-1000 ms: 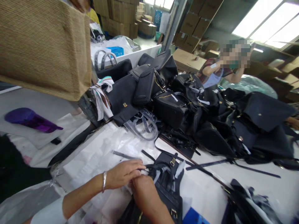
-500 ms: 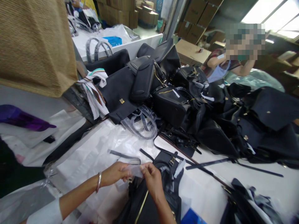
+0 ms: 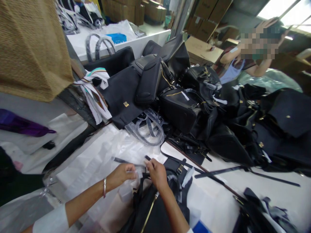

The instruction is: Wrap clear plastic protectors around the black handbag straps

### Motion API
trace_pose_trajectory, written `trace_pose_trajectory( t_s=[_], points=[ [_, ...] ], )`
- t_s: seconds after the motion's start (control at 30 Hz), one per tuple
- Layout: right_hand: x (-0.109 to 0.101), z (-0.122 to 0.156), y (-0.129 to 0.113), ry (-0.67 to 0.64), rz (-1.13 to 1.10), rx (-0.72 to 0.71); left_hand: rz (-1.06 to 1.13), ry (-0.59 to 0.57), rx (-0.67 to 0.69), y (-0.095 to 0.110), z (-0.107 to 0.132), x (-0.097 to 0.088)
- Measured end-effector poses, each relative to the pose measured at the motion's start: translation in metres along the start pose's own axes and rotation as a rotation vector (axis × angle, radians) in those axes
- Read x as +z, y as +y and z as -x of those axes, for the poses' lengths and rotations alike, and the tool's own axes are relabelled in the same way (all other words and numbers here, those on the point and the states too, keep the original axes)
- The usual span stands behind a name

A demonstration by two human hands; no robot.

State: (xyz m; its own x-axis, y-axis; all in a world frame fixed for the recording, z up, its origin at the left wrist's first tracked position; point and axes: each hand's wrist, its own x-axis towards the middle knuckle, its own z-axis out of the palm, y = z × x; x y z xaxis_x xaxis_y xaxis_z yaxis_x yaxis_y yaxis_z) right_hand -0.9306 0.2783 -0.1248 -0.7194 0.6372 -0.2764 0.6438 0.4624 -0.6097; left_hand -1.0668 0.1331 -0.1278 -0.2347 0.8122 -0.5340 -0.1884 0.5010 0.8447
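Note:
A black backpack [image 3: 167, 210] with a gold zip lies in front of me on white plastic sheeting. Above its left side, my left hand [image 3: 122, 176] is closed in a pinch on a small piece of clear plastic film [image 3: 139, 173]. My right hand [image 3: 157, 174] is over the backpack's upper part, with thumb and fingers drawn together near the end of a black strap [image 3: 147, 158]. What those fingers hold, if anything, is hidden. Another thin strap [image 3: 119, 160] lies just beyond my left hand. White wrapping [image 3: 188, 175] sits beside the backpack's buckle [image 3: 180, 168].
Black bags [image 3: 179, 105] are heaped across the table's far side, some with plastic-wrapped handles [image 3: 155, 129]. Striped ribbons [image 3: 93, 94] hang at the left, near a brown cloth [image 3: 31, 48]. A person [image 3: 233, 66] stands behind the heap with arms raised. Long black straps [image 3: 218, 171] lie to the right.
Both hands held the film between them; now my right hand has come off it and moved slightly up, toward the strap end. My left hand still has the film, now lower and crumpled.

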Motion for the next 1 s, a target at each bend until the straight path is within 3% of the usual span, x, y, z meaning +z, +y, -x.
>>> trace_pose_trajectory(
  t_s=[0.13,0.3,0.6,0.87,1.0],
  points=[
    [0.003,-0.016,0.024,0.031,0.385,0.015,0.006,0.040,-0.023,-0.003,0.004,-0.005],
    [0.009,-0.016,0.038,-0.048,0.433,0.031,-0.061,0.043,0.013,0.003,0.006,-0.007],
    [-0.020,0.009,0.036,-0.059,0.234,-0.047,-0.109,0.096,0.058,-0.006,0.004,-0.009],
    [-0.039,0.039,0.028,0.071,-0.086,-0.109,-0.106,0.123,0.063,-0.010,0.003,-0.013],
    [-0.045,0.055,0.025,0.055,-0.187,-0.171,-0.107,0.142,0.095,-0.010,0.004,-0.018]
  ],
)
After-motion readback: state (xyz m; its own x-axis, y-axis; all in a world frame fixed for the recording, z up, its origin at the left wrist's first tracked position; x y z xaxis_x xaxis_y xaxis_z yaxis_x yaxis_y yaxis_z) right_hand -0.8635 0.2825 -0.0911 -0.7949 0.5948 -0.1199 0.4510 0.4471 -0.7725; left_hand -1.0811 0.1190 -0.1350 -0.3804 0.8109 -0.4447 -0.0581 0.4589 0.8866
